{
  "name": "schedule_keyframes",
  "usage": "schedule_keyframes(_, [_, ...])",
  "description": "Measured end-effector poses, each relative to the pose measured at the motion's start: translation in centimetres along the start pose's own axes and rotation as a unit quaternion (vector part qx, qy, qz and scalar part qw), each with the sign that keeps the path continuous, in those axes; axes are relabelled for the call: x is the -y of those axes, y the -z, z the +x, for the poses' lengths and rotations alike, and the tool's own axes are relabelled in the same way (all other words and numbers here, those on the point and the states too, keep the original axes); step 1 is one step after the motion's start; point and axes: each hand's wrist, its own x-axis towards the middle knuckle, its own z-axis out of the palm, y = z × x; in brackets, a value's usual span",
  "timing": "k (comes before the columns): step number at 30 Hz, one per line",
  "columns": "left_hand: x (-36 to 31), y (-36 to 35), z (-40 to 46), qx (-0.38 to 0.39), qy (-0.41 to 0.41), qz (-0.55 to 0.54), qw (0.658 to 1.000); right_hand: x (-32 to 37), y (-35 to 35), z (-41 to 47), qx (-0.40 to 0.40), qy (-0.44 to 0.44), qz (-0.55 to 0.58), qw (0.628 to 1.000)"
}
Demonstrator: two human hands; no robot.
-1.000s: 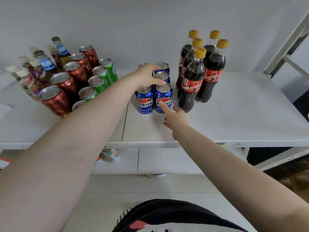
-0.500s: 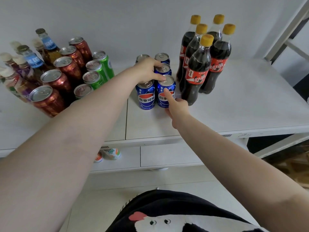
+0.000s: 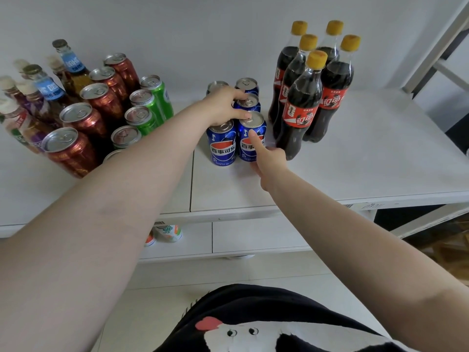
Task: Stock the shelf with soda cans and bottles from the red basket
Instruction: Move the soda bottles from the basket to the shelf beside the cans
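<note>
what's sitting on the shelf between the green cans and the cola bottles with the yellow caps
In the head view, the blue cans stand between the green cans and the cola bottles, with the left hand resting over them.

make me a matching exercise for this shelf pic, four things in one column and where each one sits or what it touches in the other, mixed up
Things
1. cola bottles
2. green cans
3. left hand
4. right hand

Places
A. lies over the tops of the blue cans
B. right of the blue cans, yellow caps
C. one finger on the front right blue can's label
D. between the red cans and the blue cans

Pairs: 1-B, 2-D, 3-A, 4-C
</note>
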Motion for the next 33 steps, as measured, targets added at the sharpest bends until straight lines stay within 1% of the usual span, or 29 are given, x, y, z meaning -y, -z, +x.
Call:
schedule_keyframes(4, [0.2,-0.3,-0.2,-0.005,-0.006,-0.005,1.0,0.2,0.1,-0.6,-0.001,-0.008,-0.005,1.0])
schedule_keyframes(7, [0.7,0.0,-0.6,-0.05,-0.009,-0.069,0.996,-0.3,0.3,-1.4,0.018,-0.043,-0.001,0.999])
schedule_keyframes(10, [2.5,1.2,-1.1,-0.131,0.038,-0.124,0.983,-1.7,-0.1,-2.5,0.065,-0.068,-0.001,0.996])
schedule_keyframes(12, [4.1,1.9,-1.5,-0.149,0.081,-0.16,0.972,-2.3,-0.9,-3.0,0.095,-0.055,0.009,0.994])
schedule_keyframes(14, [5.2,2.1,-2.0,-0.131,0.101,-0.188,0.968,-2.3,-1.8,-3.4,0.112,-0.041,0.032,0.992])
schedule_keyframes(16, [5.8,1.8,-2.3,-0.102,0.094,-0.21,0.968,-2.1,-2.7,-3.6,0.114,-0.042,0.057,0.991])
schedule_keyframes(18, [5.9,1.3,-2.4,-0.074,0.082,-0.235,0.966,-2.0,-3.5,-3.6,0.108,-0.038,0.075,0.991])
schedule_keyframes(22, [6.3,0.5,-2.4,-0.045,0.07,-0.239,0.967,-1.5,-4.5,-3.4,0.084,-0.057,0.099,0.99])
schedule_keyframes(28, [6.7,-0.1,-2.2,-0.024,0.044,-0.268,0.962,-0.8,-5.4,-3.4,0.061,-0.078,0.103,0.99])
schedule_keyframes(33, [7.0,0.0,-1.9,-0.015,0.048,-0.283,0.958,-0.9,-6.0,-3.2,0.041,-0.071,0.122,0.989])
